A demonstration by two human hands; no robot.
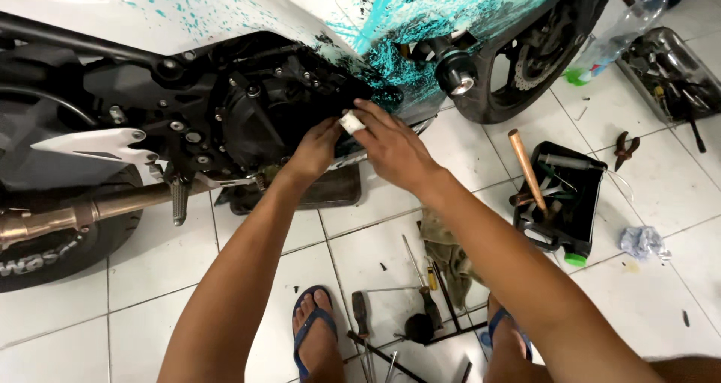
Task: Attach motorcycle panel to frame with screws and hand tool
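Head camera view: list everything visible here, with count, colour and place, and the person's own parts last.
motorcycle: one, white fairing with teal splatter, black engine, across the top.
small white piece: one, white, pinched between both hands at the engine.
front wheel: one, black, upper right.
exhaust pipe: one, metallic, left.
black tray: one, holding tools, on the right floor.
hammer: one, wooden handle, leaning in the tray.
metal tray: one, grey, with tools, far right.
plastic bottle: one, clear, green cap, upper right.
rag: one, olive, on the floor.
loose hand tools: several, on the bottom tiles.
flip-flops: two, blue.
left hand: at the engine.
right hand: on the white piece.
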